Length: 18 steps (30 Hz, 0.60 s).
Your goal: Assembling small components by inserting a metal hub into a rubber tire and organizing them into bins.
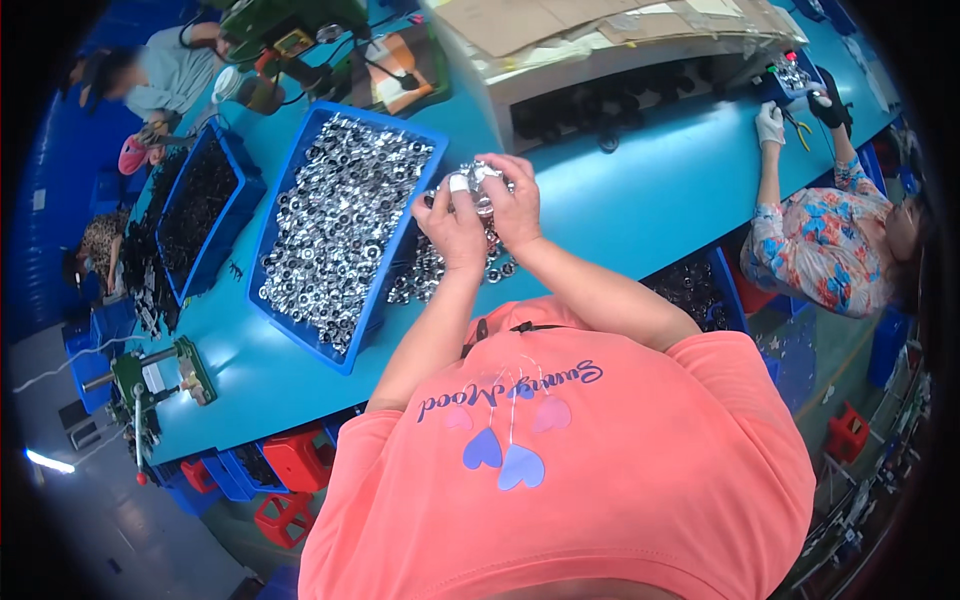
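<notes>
My left hand [457, 232] and my right hand [517, 208] are close together over the table, fingers curled round shiny silver metal parts [484, 200]. White wraps cover some fingertips. How many parts the hands hold is hidden by the fingers. Below and beside my wrists lies a loose pile of similar round metal parts [424, 272]. Just left of my left hand, a large blue bin [262, 240] is full of small silver ring-shaped parts [340, 215] with dark centres.
The blue-green table [620, 205] runs across the view. At left stand a bin of black parts [205, 195] and a green hand press [185, 375]. Ahead are a green machine [270, 30] and a cardboard-topped box [610, 50]. A gloved co-worker [820, 240] sits right, near pliers [799, 130].
</notes>
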Motion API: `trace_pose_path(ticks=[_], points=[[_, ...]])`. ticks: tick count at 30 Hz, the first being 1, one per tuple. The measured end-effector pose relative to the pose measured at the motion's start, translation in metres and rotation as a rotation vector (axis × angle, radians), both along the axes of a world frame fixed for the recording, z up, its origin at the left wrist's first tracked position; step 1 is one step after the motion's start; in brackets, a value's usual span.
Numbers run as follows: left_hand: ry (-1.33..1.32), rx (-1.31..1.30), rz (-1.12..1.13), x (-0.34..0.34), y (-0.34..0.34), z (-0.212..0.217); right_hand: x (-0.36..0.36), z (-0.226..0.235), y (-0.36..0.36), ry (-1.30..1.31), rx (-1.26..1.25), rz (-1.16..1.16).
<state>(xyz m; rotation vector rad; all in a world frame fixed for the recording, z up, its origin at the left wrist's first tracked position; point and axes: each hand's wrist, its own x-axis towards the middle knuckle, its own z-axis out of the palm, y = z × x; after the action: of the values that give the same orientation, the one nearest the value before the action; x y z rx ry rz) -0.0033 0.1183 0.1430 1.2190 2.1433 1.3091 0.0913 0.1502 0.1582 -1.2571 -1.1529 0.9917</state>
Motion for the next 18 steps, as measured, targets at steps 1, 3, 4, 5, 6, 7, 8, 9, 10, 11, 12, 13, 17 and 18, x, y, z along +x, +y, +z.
trace_pose_path(ticks=[1,3,4,5,6,7,8,9,10,11,12,13,17,18], points=[[0.004,-0.042,0.017,0.005,-0.001,-0.014,0.002,-0.018,-0.001,0.001,-0.030,-0.005],[0.019,-0.120,0.042,0.008,-0.002,-0.037,0.006,-0.055,-0.003,0.002,-0.090,-0.018],[0.031,-0.156,0.049,0.008,-0.002,-0.045,0.005,-0.067,-0.003,0.003,-0.116,-0.013],[0.041,-0.190,0.053,0.010,-0.002,-0.053,0.005,-0.080,-0.002,-0.012,-0.129,-0.007],[0.044,-0.213,0.048,0.008,-0.003,-0.056,0.003,-0.087,-0.003,-0.027,-0.143,0.003],[0.070,-0.242,0.057,0.006,-0.003,-0.059,0.002,-0.094,-0.004,-0.058,-0.144,0.012],[0.097,-0.270,0.065,0.003,-0.003,-0.062,0.000,-0.101,-0.005,-0.088,-0.145,0.022],[0.121,-0.296,0.075,0.002,-0.002,-0.063,-0.001,-0.105,-0.004,-0.137,-0.129,0.045],[0.164,-0.309,0.082,-0.001,-0.002,-0.063,-0.002,-0.108,-0.005,-0.186,-0.116,0.069],[0.198,-0.321,0.074,-0.004,-0.005,-0.063,-0.003,-0.112,-0.006,-0.248,-0.089,0.102],[0.231,-0.328,0.067,-0.007,-0.004,-0.062,-0.003,-0.109,-0.003,-0.297,-0.061,0.143],[0.265,-0.337,0.058,-0.010,-0.005,-0.061,-0.002,-0.107,-0.002,-0.345,-0.032,0.181],[0.336,-0.320,-0.009,-0.017,-0.013,-0.050,0.010,-0.088,0.003,-0.498,0.089,0.359],[0.337,-0.309,-0.027,-0.018,-0.017,-0.048,0.012,-0.083,0.006,-0.544,0.130,0.391]])
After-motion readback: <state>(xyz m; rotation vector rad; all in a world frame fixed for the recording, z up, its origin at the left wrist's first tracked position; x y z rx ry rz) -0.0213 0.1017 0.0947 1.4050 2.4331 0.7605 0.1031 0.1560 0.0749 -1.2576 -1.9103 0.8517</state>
